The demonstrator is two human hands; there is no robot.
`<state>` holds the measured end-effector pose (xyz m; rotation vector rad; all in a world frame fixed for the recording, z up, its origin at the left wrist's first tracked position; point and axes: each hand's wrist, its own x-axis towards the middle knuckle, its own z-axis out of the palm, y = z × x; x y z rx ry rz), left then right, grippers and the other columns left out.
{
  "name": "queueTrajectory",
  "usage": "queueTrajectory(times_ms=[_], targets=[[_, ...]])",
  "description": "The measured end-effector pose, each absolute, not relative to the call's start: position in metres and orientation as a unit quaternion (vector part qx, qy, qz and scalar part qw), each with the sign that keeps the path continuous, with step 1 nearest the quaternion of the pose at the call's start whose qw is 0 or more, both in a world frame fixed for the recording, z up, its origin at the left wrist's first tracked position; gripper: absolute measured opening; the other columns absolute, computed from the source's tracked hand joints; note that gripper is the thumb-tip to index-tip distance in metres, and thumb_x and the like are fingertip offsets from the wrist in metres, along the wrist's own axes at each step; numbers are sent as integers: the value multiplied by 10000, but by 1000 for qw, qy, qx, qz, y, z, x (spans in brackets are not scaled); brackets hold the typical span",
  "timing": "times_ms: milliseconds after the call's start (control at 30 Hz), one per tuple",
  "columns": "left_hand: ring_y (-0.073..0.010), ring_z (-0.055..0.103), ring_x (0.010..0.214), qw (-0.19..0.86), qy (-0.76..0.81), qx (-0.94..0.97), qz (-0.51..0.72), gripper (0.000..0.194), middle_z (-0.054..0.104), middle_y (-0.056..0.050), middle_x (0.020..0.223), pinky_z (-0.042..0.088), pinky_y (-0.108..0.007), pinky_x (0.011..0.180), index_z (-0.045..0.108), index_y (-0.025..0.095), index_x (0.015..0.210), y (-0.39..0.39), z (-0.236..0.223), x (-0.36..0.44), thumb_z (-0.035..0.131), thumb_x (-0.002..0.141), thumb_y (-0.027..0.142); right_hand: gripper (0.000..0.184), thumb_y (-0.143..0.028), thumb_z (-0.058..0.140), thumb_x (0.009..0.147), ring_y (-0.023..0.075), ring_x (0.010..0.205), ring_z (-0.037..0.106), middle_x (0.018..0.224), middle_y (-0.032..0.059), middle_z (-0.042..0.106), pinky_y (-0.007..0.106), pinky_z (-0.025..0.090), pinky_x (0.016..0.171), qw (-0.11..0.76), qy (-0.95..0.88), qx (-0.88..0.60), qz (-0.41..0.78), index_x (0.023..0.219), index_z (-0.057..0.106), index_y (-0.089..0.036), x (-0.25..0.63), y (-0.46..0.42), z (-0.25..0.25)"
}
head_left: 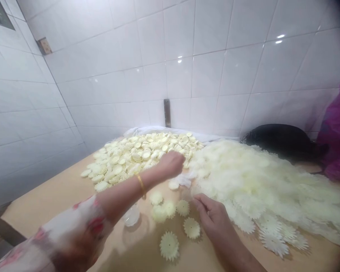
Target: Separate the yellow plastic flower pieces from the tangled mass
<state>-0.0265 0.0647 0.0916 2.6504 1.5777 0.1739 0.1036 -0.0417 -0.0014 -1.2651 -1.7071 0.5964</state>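
My left hand [172,164], a yellow bangle at its wrist, is closed in a fist between two piles. Its fingertips face away, hiding anything inside. To its left lie many pale-yellow cupped pieces with notched rims [136,155]. My right hand [211,213] is closed, thumb against fingers, near the right pile's edge. A blurred pale patch shows by its fingertips; I cannot make out what it is. Several flat, pale-yellow flower-shaped discs with toothed edges [169,245] lie loose beside it, some with a small centre hole. A small clear cup [131,216] stands below my left forearm.
A large heap of thin, flat petal discs [252,181] covers the table's right side. Behind it are a dark rounded object [280,139] and a magenta plastic-like bundle [336,132]. White cloth or sheeting [136,131] lies along the tiled wall [209,75]. The tan tabletop [51,189] ends at the left.
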Motion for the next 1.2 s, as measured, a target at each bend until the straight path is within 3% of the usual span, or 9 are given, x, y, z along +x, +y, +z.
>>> queueTrajectory(times_ms=[133, 300, 400, 567, 633, 800, 1067, 1200], targets=[[-244, 545, 746, -26, 504, 863, 33, 67, 568, -129, 699, 384, -322, 617, 600, 114, 637, 119, 78, -16, 542, 639, 80, 317, -342, 327, 874, 112, 493, 366, 521, -34, 360, 228, 288, 476, 449, -701, -514, 207, 600, 397, -197, 107, -40, 0], [-285, 525, 899, -57, 505, 861, 8, 76, 590, -162, 777, 383, -330, 704, 622, 97, 651, 134, 44, -17, 561, 672, 137, 306, -316, 330, 874, 113, 509, 383, 532, -28, 392, 228, 298, 491, 444, -702, -516, 207, 605, 411, -195, 108, -41, 2], [-266, 545, 856, -57, 524, 850, 4, 127, 587, -160, 784, 394, -323, 680, 619, 87, 673, 136, 39, -21, 566, 706, 198, 304, -312, 329, 874, 115, 512, 394, 537, -22, 416, 232, 303, 495, 440, -705, -516, 209, 618, 439, -190, 108, -41, 3], [-138, 531, 698, -37, 551, 834, 7, 181, 570, -66, 782, 417, -287, 626, 574, 107, 793, 132, 57, -31, 519, 784, 278, 313, -331, 316, 877, 122, 520, 400, 544, -16, 417, 240, 308, 503, 438, -707, -511, 216, 615, 416, -193, 108, -41, 4], [-137, 510, 616, -22, 551, 834, 7, 93, 550, -63, 670, 374, -265, 552, 562, 117, 670, 125, 63, -35, 537, 733, 180, 314, -333, 318, 877, 121, 516, 388, 538, -21, 392, 240, 304, 499, 437, -705, -514, 217, 599, 375, -199, 108, -42, 4], [-141, 448, 536, 36, 536, 844, 6, 163, 422, -16, 467, 275, -249, 487, 450, 159, 449, 105, 64, -40, 533, 558, 70, 309, -319, 327, 875, 114, 503, 364, 534, -23, 385, 238, 299, 479, 430, -709, -511, 226, 592, 365, -200, 108, -42, 2], [-145, 444, 522, 135, 524, 836, 94, 274, 392, -7, 441, 268, -266, 508, 351, 168, 376, 108, 78, -43, 557, 521, 60, 335, -339, 337, 870, 106, 487, 345, 509, -36, 326, 232, 293, 466, 446, -709, -505, 207, 565, 350, -200, 108, -40, -1], [-142, 473, 537, 179, 531, 810, 174, 235, 451, -19, 493, 299, -263, 499, 401, 161, 441, 101, 95, -44, 575, 573, 76, 281, -340, 367, 861, 132, 517, 439, 548, -11, 462, 241, 349, 495, 468, -682, -523, 203, 677, 513, -186, 111, -39, 0]])
